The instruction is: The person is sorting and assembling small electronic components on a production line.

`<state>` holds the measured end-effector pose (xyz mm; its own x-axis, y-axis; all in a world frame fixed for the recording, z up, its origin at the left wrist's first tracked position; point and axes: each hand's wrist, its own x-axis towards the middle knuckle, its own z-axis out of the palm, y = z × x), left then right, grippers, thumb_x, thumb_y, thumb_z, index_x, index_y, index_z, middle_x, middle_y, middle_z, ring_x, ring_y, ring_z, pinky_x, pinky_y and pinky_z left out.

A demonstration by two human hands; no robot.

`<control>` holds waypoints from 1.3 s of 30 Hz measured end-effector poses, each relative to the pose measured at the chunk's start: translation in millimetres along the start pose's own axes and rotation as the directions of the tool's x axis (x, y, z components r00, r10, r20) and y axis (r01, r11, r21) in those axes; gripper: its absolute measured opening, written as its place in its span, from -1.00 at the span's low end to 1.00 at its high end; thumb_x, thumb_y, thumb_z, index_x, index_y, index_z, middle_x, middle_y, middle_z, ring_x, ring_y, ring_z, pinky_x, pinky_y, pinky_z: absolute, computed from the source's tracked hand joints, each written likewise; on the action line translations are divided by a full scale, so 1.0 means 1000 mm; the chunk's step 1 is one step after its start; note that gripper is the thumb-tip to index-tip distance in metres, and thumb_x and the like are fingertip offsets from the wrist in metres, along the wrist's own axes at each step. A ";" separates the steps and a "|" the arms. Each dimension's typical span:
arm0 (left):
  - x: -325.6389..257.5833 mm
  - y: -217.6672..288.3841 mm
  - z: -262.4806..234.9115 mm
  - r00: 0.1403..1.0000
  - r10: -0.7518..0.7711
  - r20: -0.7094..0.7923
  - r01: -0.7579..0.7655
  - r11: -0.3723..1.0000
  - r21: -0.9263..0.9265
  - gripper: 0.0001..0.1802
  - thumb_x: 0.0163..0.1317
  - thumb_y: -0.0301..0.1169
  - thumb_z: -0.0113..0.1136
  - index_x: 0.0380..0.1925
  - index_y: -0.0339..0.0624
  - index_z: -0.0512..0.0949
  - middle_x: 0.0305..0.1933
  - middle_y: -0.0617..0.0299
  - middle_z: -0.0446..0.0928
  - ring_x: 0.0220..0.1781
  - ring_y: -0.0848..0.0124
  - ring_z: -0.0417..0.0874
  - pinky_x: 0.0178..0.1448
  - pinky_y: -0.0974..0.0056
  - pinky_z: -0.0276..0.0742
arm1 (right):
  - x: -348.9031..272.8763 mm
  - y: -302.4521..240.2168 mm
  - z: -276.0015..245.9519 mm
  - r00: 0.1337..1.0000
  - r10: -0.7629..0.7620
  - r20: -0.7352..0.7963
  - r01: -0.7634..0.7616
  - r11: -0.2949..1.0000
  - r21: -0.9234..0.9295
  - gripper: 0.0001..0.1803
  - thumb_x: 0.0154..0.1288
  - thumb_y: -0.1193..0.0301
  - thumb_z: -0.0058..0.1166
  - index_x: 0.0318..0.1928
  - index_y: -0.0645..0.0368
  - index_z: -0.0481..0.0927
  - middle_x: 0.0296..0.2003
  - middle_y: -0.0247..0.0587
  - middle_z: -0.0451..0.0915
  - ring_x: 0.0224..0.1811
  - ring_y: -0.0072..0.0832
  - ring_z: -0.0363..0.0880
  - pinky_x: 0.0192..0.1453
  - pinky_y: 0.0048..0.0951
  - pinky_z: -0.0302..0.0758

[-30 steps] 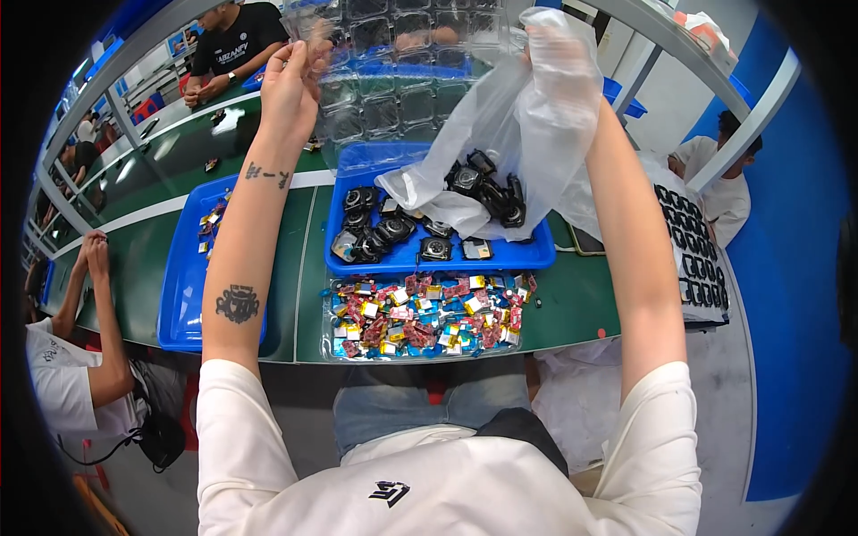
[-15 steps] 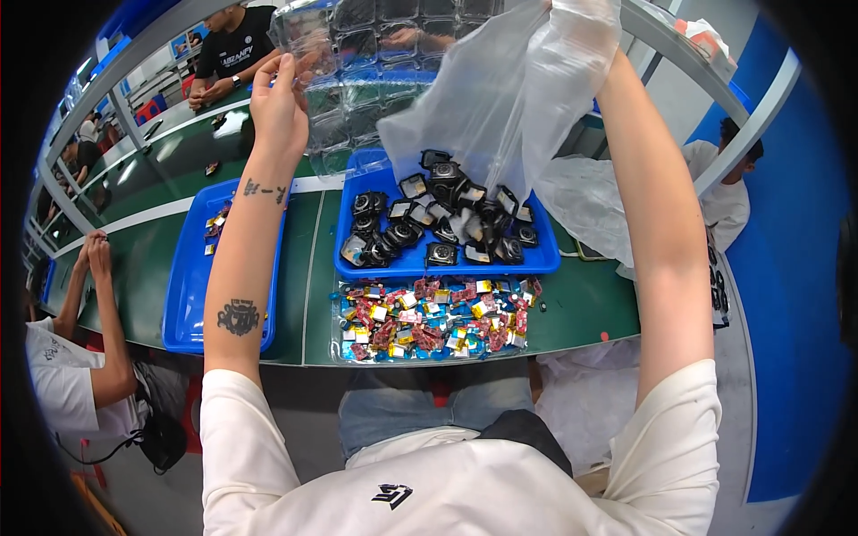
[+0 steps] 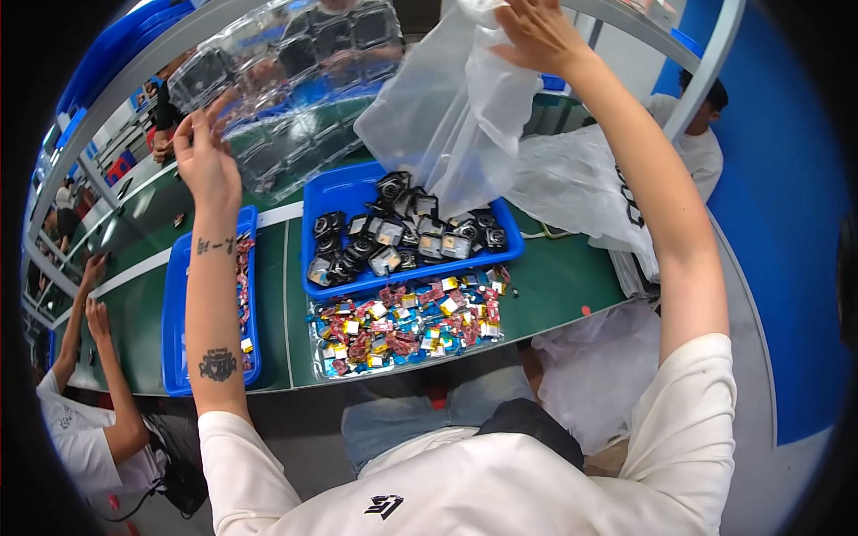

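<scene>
Crinkled clear plastic bag (image 3: pixel 456 107) above blue tray (image 3: pixel 344 192)

A long green-topped workbench (image 3: pixel 554 277) runs from the far left to the near right, with a white stripe along it. A grey metal frame (image 3: pixel 134 85) arches over it. At right stands a blue wall (image 3: pixel 786 223). More benches recede at far left.

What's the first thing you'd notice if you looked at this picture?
Probably the clear crinkly plastic bag held high by the right hand, hanging above a blue plastic tray heaped with small black parts. The left hand lifts a clear moulded plastic sheet. In front of the blue tray lies a clear tray of colourful little pieces.
</scene>
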<state>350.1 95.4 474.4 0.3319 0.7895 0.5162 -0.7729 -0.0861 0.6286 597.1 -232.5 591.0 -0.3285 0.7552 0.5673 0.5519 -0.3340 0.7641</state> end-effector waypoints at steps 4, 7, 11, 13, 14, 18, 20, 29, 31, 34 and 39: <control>-0.009 0.002 0.006 0.999 0.011 0.042 -0.010 1.000 -0.022 -0.78 0.30 -0.23 0.10 -0.18 -0.01 0.34 -0.14 0.31 0.57 -0.17 0.56 0.49 -0.25 0.46 0.22 | -0.032 0.025 -0.026 0.986 0.058 -0.157 -0.086 0.980 -0.180 -0.55 -0.15 0.34 0.18 -0.22 0.17 0.32 -0.02 -0.08 0.31 -0.05 -0.18 0.30 -0.02 -0.14 0.25; -0.012 0.000 0.005 0.998 0.006 0.065 -0.004 1.000 -0.027 -0.80 0.30 -0.24 0.09 -0.18 -0.01 0.35 -0.12 0.30 0.56 -0.17 0.55 0.50 -0.26 0.47 0.24 | -0.046 0.037 -0.037 0.985 0.083 -0.151 -0.114 0.971 -0.208 -0.64 -0.16 0.42 0.13 -0.30 0.15 0.30 -0.15 -0.06 0.33 -0.12 -0.15 0.32 -0.06 -0.13 0.31; -0.022 0.009 0.003 0.999 -0.034 0.026 0.035 0.999 -0.015 -0.86 0.33 -0.23 0.05 -0.20 0.05 0.38 -0.06 0.32 0.56 -0.18 0.57 0.48 -0.21 0.42 0.25 | -0.085 0.022 -0.078 0.951 0.229 -0.209 -0.264 0.952 -0.156 -0.66 -0.21 0.51 0.05 -0.32 0.15 0.28 -0.27 -0.02 0.31 -0.20 -0.08 0.32 -0.10 -0.11 0.33; -0.025 0.022 0.002 0.999 -0.046 0.014 0.046 0.999 -0.001 -0.92 0.36 -0.23 -0.01 -0.23 0.12 0.39 0.01 0.36 0.55 -0.19 0.58 0.45 -0.17 0.36 0.25 | -0.120 0.022 -0.110 0.929 0.225 -0.294 -0.317 0.893 -0.319 -0.76 -0.08 0.52 0.09 -0.37 0.17 0.33 -0.36 -0.05 0.44 -0.30 -0.20 0.42 -0.24 -0.24 0.41; -0.024 0.022 -0.005 0.997 -0.047 0.063 0.049 0.999 -0.023 -0.91 0.36 -0.25 -0.01 -0.20 0.09 0.40 0.01 0.34 0.55 -0.16 0.57 0.46 -0.14 0.36 0.27 | -0.160 0.036 -0.113 0.909 0.286 -0.304 -0.390 0.841 -0.375 -0.65 -0.10 0.57 0.15 -0.21 0.19 0.42 -0.17 -0.20 0.44 -0.16 -0.22 0.42 -0.11 -0.27 0.37; -0.020 0.033 -0.060 0.952 -0.243 0.188 0.271 0.952 -0.140 -0.77 0.36 -0.28 -0.03 -0.05 -0.05 0.44 0.01 0.26 0.53 -0.08 0.52 0.47 0.00 0.25 0.34 | -0.293 0.043 -0.226 0.823 0.380 -0.422 -0.565 0.626 -0.538 -0.69 0.01 0.42 0.14 -0.21 0.25 0.44 -0.23 -0.02 0.37 -0.14 -0.15 0.33 -0.01 -0.16 0.20; -0.033 0.052 -0.092 0.883 -0.326 0.337 0.423 0.865 -0.270 -0.62 0.37 -0.29 -0.05 0.12 -0.20 0.35 0.02 0.20 0.49 0.00 0.45 0.42 0.10 0.20 0.31 | -0.334 -0.002 -0.282 0.563 0.588 -0.581 -0.809 0.538 -0.239 -0.58 0.15 0.18 0.14 -0.25 0.33 0.43 -0.23 -0.05 0.38 -0.18 -0.15 0.36 -0.07 -0.15 0.21; -0.180 0.077 -0.006 0.797 -0.378 0.472 0.577 0.710 -0.405 -0.52 0.42 -0.38 -0.19 0.27 -0.36 0.11 0.15 0.07 0.34 0.13 0.20 0.31 0.32 0.04 0.19 | -0.493 -0.287 -0.311 0.020 1.000 0.005 -0.666 0.017 -0.746 -0.48 0.05 0.20 0.14 -0.08 0.34 0.40 -0.11 0.24 0.39 0.01 0.14 0.28 0.11 0.02 0.23; -0.205 0.064 0.028 0.767 -0.369 0.526 0.630 0.590 -0.505 -0.52 0.42 -0.40 -0.23 0.28 -0.36 0.06 0.16 0.04 0.30 0.12 0.19 0.33 0.38 0.02 0.17 | -0.528 -0.342 -0.289 -0.054 0.989 0.139 -0.678 0.066 -0.732 -0.45 -0.03 0.23 0.21 -0.05 0.28 0.41 -0.12 0.11 0.39 0.00 0.02 0.32 0.06 -0.05 0.32; -0.236 0.063 0.062 0.684 -0.255 0.684 0.704 0.477 -0.526 -0.52 0.43 -0.40 -0.25 0.29 -0.34 0.05 0.10 0.08 0.31 0.15 0.24 0.33 0.39 -0.05 0.16 | -0.508 -0.373 -0.253 -0.578 0.749 0.324 -0.621 -0.146 -0.770 -0.42 0.04 0.10 0.11 0.04 0.19 0.47 0.01 0.05 0.37 0.14 -0.09 0.26 0.15 -0.09 0.30; -0.334 0.054 0.150 0.636 -0.341 0.693 0.748 0.493 -0.445 -0.63 0.42 -0.36 -0.25 0.20 -0.11 0.21 0.23 0.15 0.24 0.11 0.32 0.38 0.36 -0.11 0.21 | -0.482 -0.412 -0.186 -0.874 0.391 0.288 -0.404 -0.257 -0.878 -0.43 0.13 0.03 -0.03 0.07 0.11 0.49 0.22 -0.10 0.21 0.29 -0.21 0.08 0.20 -0.01 0.21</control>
<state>279.0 -264.0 423.6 0.8488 0.1105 0.5171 -0.3730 0.8183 0.4373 385.5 -564.0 59.7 0.7236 -0.6281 -0.2861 -0.6820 -0.7145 -0.1561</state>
